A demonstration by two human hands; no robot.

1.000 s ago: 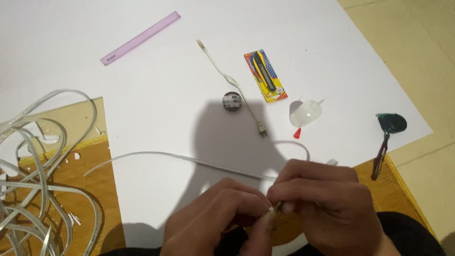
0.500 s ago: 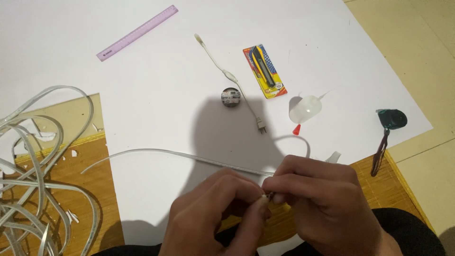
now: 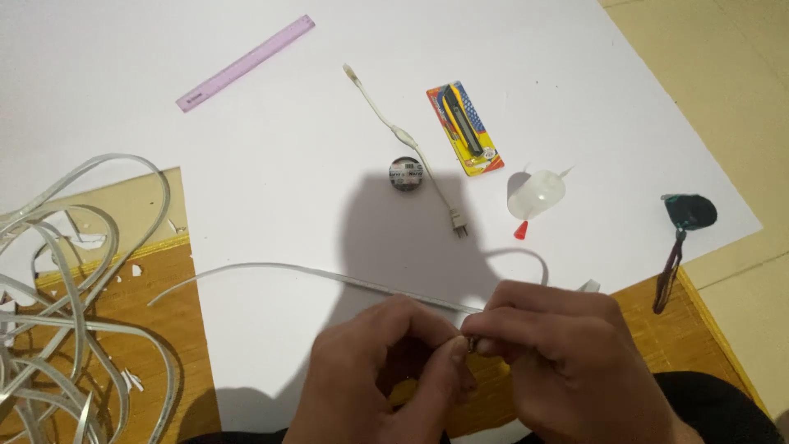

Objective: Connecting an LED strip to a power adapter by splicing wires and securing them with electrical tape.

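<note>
Near the bottom edge, the left hand [image 3: 386, 370] and right hand [image 3: 567, 353] meet, fingertips pinched together on the end of a flat white cable [image 3: 329, 275]. That cable runs left across a white sheet [image 3: 246, 205] covering the table. Whatever sits between the fingertips is too small to make out. Work on this cable end looks underway, not finished. A packaged utility knife [image 3: 464, 127], small tape roll [image 3: 405, 174], plug lead [image 3: 411, 148], glue bottle [image 3: 534, 197] and purple ruler [image 3: 245, 62] lie untouched beyond. More white cable [image 3: 66, 312] is heaped at left.
</note>
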